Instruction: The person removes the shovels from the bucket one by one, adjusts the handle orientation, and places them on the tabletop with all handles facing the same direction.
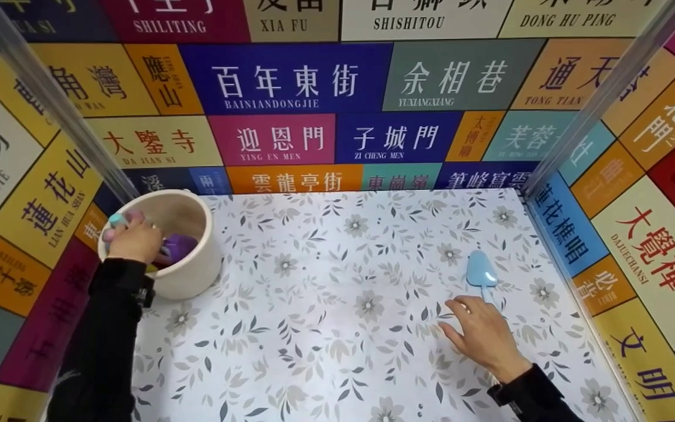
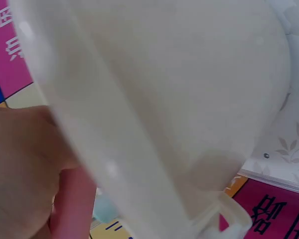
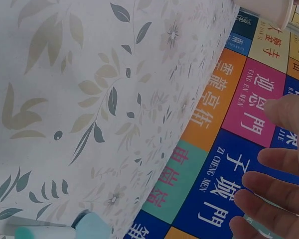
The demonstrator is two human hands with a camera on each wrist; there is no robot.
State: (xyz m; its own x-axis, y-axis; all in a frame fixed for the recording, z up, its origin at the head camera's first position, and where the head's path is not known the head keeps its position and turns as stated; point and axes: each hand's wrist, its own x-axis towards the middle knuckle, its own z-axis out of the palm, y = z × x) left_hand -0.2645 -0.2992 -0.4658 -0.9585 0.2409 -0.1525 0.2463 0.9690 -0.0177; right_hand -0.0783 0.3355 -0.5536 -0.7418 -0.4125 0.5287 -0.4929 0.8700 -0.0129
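My left hand [image 1: 136, 241] reaches into a cream bucket [image 1: 200, 275] at the left of the table. Its fingers are curled at a pink rod-shaped thing [image 2: 74, 204], whose full shape is hidden by the hand and the rim. A turquoise end [image 1: 116, 219] shows beside the fingers, and a purple object [image 1: 179, 248] lies within the bucket. At the right, a light blue toy shovel [image 1: 480, 271] lies on the table with its blade pointing away. My right hand [image 1: 481, 331] hovers by the shovel's handle, fingers spread and holding nothing.
A white cloth with grey flowers and leaves covers the table [image 1: 337, 305]. Colourful panels with Chinese lettering [image 1: 285, 79] enclose the back and both sides. Clear corner posts [image 1: 601, 99] rise at the back left and back right.
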